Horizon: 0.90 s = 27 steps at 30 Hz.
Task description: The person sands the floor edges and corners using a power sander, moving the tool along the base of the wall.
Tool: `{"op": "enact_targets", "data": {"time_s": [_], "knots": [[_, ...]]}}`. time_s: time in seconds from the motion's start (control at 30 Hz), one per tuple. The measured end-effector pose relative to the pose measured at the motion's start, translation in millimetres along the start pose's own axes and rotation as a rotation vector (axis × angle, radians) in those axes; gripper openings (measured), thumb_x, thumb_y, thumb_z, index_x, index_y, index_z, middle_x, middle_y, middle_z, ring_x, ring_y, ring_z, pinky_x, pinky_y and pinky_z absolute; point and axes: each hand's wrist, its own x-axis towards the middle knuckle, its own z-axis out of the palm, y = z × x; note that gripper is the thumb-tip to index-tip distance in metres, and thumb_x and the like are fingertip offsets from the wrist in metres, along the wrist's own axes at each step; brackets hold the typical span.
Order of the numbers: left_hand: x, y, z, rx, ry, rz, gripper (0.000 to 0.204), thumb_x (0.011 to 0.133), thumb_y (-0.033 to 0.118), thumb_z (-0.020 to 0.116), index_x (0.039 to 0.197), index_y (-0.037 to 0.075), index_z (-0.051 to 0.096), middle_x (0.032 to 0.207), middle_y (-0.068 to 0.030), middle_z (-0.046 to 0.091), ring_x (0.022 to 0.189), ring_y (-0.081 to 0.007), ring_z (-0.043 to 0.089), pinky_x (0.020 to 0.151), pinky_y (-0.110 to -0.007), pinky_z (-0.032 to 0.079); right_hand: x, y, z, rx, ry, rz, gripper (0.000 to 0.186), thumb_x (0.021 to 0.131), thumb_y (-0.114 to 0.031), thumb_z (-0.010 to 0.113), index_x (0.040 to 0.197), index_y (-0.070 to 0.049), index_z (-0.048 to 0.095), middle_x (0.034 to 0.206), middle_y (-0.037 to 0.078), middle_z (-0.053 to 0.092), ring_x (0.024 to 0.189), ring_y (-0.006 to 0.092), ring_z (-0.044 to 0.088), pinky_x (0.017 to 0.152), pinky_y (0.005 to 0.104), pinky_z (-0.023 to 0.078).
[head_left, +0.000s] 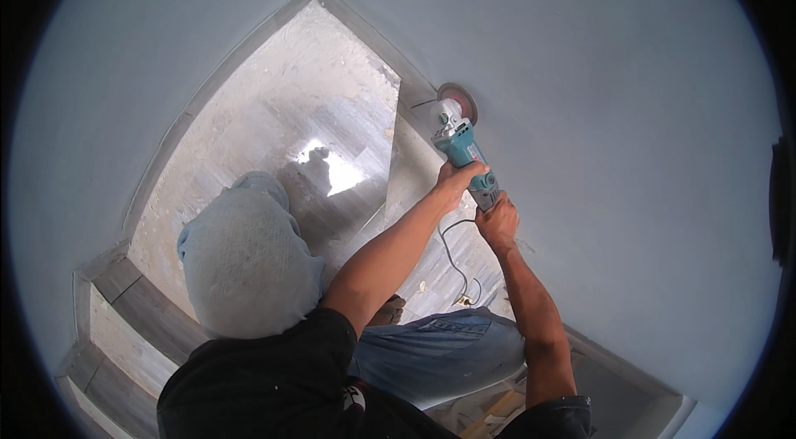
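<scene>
I observe left hand (pixel 461 179) ahead of right hand (pixel 497 222), both wrapped around the grinder (pixel 464 147) at one o'clock; dusty floor (pixel 265 91) at ten, grey wall (pixel 630 157) at three.

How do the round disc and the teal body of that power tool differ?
The disc is round and reddish-brown; the body is long, and teal with a grey rear end. The body is held by both the left hand and the right hand, while neither hand touches the disc. The disc is also the shorter of the two. Both are parts of one angle grinder.
</scene>
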Motion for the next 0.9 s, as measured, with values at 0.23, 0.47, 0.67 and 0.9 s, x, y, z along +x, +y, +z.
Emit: {"op": "enact_targets", "data": {"time_s": [0.23, 0.47, 0.67, 0.9], "knots": [[-3.5, 1.7, 1.9, 0.005, -0.002, 0.001, 0.056, 0.073, 0.015, 0.078, 0.117, 0.001, 0.047, 0.106, -0.0094, 0.056, 0.104, -0.0216, 0.055, 0.095, -0.039, 0.043, -2.9, -5.8, -4.1, -0.028, 0.021, 0.025, 0.036, 0.074, -0.017, 0.072, 0.099, -0.001, 0.051, 0.093, 0.023, 0.065, 0.086, 0.042, 0.065, 0.075, 0.0516, 0.052], [-1.1, 3.2, -1.5, -0.062, -0.066, -0.039, 0.063, 0.068, 0.017, 0.081, 0.118, 0.001, 0.047, 0.107, -0.0093, 0.056, 0.107, -0.021, 0.052, 0.101, -0.038, 0.037, -2.5, -7.4, -4.4, -0.038, 0.024, 0.053, 0.036, 0.074, -0.017, 0.071, 0.1, -0.002, 0.051, 0.096, 0.021, 0.065, 0.088, 0.042, 0.065, 0.076, 0.052, 0.051], [-3.2, 2.4, 3.4, -0.105, -0.072, -0.035, 0.061, 0.069, 0.016, 0.08, 0.118, 0.001, 0.046, 0.106, -0.0081, 0.055, 0.106, -0.0196, 0.052, 0.098, -0.036, 0.038, -2.4, -2.0, -6.6, -0.054, 0.017, 0.073, 0.037, 0.075, -0.017, 0.07, 0.103, -0.003, 0.05, 0.098, 0.02, 0.065, 0.089, 0.0421, 0.065, 0.077, 0.0535, 0.051], [0.6, -0.1, 0.4, -0.127, -0.098, -0.032, 0.061, 0.069, 0.015, 0.08, 0.118, 0.002, 0.046, 0.106, -0.0079, 0.054, 0.105, -0.0193, 0.051, 0.097, -0.037, 0.038, -1.5, -3.6, -10.5, -0.051, 0.004, 0.068, 0.039, 0.075, -0.018, 0.069, 0.105, -0.003, 0.049, 0.102, 0.019, 0.063, 0.091, 0.0425, 0.064, 0.078, 0.0541, 0.05]]}}
